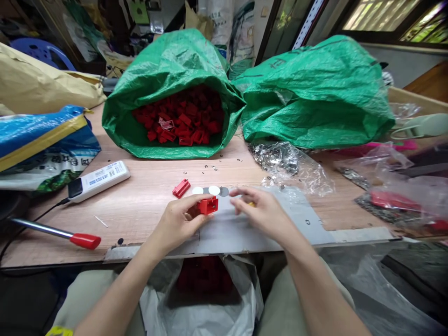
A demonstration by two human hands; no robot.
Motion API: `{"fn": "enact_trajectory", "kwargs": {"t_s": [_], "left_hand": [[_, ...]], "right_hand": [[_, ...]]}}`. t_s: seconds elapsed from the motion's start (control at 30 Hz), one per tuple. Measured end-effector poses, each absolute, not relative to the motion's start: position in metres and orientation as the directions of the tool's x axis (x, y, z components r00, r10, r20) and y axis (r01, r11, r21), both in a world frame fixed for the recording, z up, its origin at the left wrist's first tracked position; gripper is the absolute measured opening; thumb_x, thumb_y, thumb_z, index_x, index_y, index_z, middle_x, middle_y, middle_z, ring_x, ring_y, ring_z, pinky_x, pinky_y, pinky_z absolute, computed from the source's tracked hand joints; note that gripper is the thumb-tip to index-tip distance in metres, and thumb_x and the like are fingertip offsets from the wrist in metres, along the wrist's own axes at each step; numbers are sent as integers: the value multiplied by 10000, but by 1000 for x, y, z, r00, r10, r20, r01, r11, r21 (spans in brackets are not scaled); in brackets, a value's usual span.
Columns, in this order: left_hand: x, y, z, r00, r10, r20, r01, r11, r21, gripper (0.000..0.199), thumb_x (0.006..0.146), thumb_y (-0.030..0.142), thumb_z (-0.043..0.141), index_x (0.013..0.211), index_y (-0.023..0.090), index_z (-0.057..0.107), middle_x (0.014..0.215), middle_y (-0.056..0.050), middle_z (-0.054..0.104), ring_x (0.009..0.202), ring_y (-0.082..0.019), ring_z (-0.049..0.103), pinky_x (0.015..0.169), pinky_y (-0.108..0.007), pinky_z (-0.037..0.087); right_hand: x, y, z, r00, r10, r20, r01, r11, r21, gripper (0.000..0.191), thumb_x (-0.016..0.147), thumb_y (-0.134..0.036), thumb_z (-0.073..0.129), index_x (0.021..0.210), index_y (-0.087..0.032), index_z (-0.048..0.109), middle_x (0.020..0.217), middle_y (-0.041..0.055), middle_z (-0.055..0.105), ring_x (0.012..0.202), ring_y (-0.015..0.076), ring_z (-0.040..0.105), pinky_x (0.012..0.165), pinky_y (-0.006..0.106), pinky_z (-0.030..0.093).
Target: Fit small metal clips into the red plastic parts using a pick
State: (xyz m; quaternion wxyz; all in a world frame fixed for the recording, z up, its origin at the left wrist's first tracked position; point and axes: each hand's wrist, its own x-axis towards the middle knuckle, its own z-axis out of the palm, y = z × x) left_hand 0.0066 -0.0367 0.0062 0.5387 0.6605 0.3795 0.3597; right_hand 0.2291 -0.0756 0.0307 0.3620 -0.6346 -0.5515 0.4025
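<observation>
From the head camera, both forearms reach forward from the lap and meet near the front edge of the wooden tabletop (147,205). The left hand (177,221) is curled inward, its fingers grasping a small red plastic block (207,205) just above a grey sheet (245,228) lying on the tabletop. The right hand (261,210) rests palm down just beside it, fingers bent and pinched on a tiny yellowish piece (251,204) that is mostly hidden. Just beyond the block lie a few small round discs (213,190), white and grey, and a loose red plastic clip (181,188). Farther back an open green woven sack (168,65) shows a heap of red plastic parts (182,119); a second green sack (315,88) lies to its right. A white remote-like device (98,179) and a red-handled tool (56,232) lie well to the left.
</observation>
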Motion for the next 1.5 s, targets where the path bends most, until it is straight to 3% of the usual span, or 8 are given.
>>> {"fn": "enact_trajectory", "kwargs": {"t_s": [0.1,0.2,0.5,0.57,0.73,0.8,0.97,1.5], "left_hand": [[9,-36,2,469,872,142,237,-279,931,266,768,254,762,1033,226,770,886,-49,721,697,-160,573,650,-239,444],[11,-35,1,467,866,178,273,-333,903,222,773,238,745,994,230,762,842,-37,701,685,-160,548,654,-248,408],[10,-36,0,442,873,206,375,-389,842,169,829,302,686,978,223,685,697,7,606,580,-132,494,580,-236,324],[9,-36,0,458,863,214,424,-423,801,163,850,321,659,978,220,664,681,15,593,564,-128,487,574,-237,320],[9,-36,0,505,839,203,522,-484,702,132,853,305,621,938,206,602,700,25,593,569,-122,494,572,-237,333],[9,-36,-1,506,838,205,533,-491,689,131,849,304,620,924,205,578,715,26,600,574,-121,502,572,-238,340],[9,-36,-2,506,840,198,549,-490,677,156,860,337,615,924,207,559,725,29,604,584,-123,519,571,-243,360],[10,-37,-4,511,828,230,558,-523,644,178,867,358,611,910,206,530,740,18,622,629,-150,571,593,-264,380]], "right_hand": [[256,-81,31,234,972,-16,773,-195,-604,163,818,-356,613,750,-214,654,657,29,664,631,199,597,586,286,383],[262,-83,28,290,954,-74,878,-296,-377,202,811,-367,626,677,-223,582,634,19,645,619,207,586,581,292,334],[247,-82,22,306,948,-93,921,-319,-223,154,832,-293,539,695,-229,567,682,26,663,643,216,575,574,306,292],[245,-80,23,302,950,-77,916,-311,-253,135,807,-268,541,682,-225,568,667,24,658,636,213,572,577,308,301],[224,-73,20,142,982,-127,712,-190,-676,149,792,-317,558,718,-214,637,702,12,686,671,191,624,633,283,405],[213,-70,17,102,989,-105,662,-146,-735,182,809,-343,555,744,-211,662,706,15,690,685,194,634,654,286,424],[206,-66,11,89,995,40,793,-47,-607,195,849,-300,538,785,-203,695,851,58,695,794,220,637,721,321,431],[217,-62,13,-8,999,-40,861,-13,-508,88,876,-237,539,811,-215,593,890,47,667,841,226,628,733,331,428]]}}
